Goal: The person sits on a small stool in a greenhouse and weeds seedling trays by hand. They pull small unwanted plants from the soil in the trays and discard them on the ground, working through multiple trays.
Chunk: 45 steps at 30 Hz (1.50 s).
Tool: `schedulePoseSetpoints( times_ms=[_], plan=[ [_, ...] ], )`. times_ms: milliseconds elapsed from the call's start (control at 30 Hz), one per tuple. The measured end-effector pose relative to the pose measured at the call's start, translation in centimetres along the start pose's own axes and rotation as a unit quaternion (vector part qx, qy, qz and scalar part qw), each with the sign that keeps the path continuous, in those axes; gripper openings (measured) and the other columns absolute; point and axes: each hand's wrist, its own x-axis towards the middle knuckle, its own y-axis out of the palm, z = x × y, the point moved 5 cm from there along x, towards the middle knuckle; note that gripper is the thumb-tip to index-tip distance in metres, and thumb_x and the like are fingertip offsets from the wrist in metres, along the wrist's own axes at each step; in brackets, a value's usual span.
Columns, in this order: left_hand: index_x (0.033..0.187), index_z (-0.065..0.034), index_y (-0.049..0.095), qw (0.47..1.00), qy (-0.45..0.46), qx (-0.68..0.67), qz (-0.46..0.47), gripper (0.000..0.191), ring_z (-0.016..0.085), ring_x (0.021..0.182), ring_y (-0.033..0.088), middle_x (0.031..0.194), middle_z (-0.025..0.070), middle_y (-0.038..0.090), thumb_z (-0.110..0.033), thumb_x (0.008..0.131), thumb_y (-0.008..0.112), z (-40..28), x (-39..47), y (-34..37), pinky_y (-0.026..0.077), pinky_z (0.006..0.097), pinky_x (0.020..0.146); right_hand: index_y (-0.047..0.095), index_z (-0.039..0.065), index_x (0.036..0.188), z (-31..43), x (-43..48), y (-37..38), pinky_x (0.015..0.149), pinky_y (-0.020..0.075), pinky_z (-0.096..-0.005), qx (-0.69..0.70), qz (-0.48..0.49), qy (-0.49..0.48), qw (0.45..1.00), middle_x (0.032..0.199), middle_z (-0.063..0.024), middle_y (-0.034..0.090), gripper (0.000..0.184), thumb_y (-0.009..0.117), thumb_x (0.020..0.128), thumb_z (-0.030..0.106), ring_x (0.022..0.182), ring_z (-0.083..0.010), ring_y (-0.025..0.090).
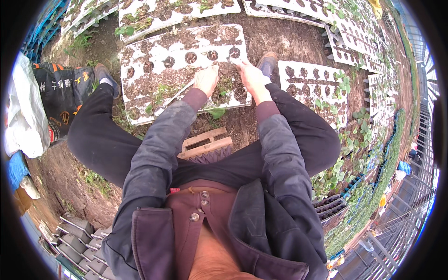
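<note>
A white plastic-looking seedling tray [182, 64] with round cells lies on the ground between my feet. Dark soil fills or litters many of its cells, and small green weeds grow along its near side. My left hand [207, 80] is over the middle of the tray, its fingers curled around the handle of a long metal spoon [178, 95]. The spoon's bowl points back toward the tray's near left corner. At the tray's right side is my right hand [251, 77], fingertips bunched by a cell near the edge. Whether anything small is pinched there is hidden.
More cell trays lie beyond [182, 10] and to the right [313, 80], some with strawberry-like plants [344, 84]. A black printed bag [64, 87] and white sacking [26, 108] lie left. A small wooden stool [206, 141] is beneath me. Grey pots [78, 241] stand lower left.
</note>
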Motion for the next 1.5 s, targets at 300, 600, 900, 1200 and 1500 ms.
schedulePoseSetpoints(
  times_ms=[300,600,900,1200,1500],
  plan=[
    [0.086,-0.0098,0.057,0.988,-0.021,-0.118,-0.093,0.005,0.032,0.074,0.060,0.079,0.0127,0.061,-0.014,0.084,0.056,0.9,-1.4,-0.3,0.046,0.0416,0.064,0.062,0.010,0.097,0.3,-0.5,0.7,0.070,0.0515,-0.0411,-0.028,-0.041,-0.008,0.999,0.099,-0.0121,0.060,0.020,0.053,0.081,0.004,0.080,-0.0329,0.064],
    [0.091,-0.0069,0.062,0.960,-0.099,-0.246,-0.092,0.013,0.018,0.066,0.059,0.074,0.0073,0.063,-0.018,0.085,0.060,2.6,-0.1,-3.3,0.046,0.0326,0.063,0.055,0.006,0.097,-0.6,-0.3,-0.4,0.064,0.0481,-0.0368,0.109,-0.092,0.047,0.989,0.090,-0.0097,0.059,0.014,0.055,0.083,0.003,0.073,-0.0264,0.061],
    [0.090,-0.0049,0.063,0.836,-0.133,-0.531,0.024,0.011,0.009,0.056,0.054,0.068,0.0028,0.060,-0.013,0.088,0.057,2.6,1.3,-1.2,0.043,0.0262,0.056,0.055,0.006,0.093,-2.3,2.1,-0.6,0.046,0.0378,-0.0203,0.643,-0.073,0.200,0.735,0.073,-0.0034,0.057,0.008,0.058,0.086,0.004,0.054,-0.0075,0.049],
    [0.089,-0.0059,0.053,0.544,-0.119,-0.830,0.040,0.007,0.006,0.055,0.040,0.079,0.0017,0.052,-0.012,0.087,0.050,3.4,5.1,-2.8,0.029,0.0185,0.041,0.059,0.005,0.092,-5.3,5.2,1.8,0.050,0.0446,-0.0266,0.588,-0.037,0.177,0.788,0.075,-0.0028,0.059,0.014,0.061,0.080,0.000,0.064,-0.0138,0.060],
    [0.090,-0.0064,0.056,0.977,-0.063,-0.202,-0.030,0.021,0.021,0.069,0.059,0.075,0.0052,0.061,-0.019,0.078,0.068,5.1,9.5,-2.4,0.047,0.0327,0.060,0.062,0.010,0.091,-0.4,6.7,0.9,0.074,0.0479,-0.0426,0.076,-0.028,-0.033,0.996,0.097,-0.0112,0.056,0.015,0.054,0.079,0.006,0.087,-0.0342,0.059]
  ],
)
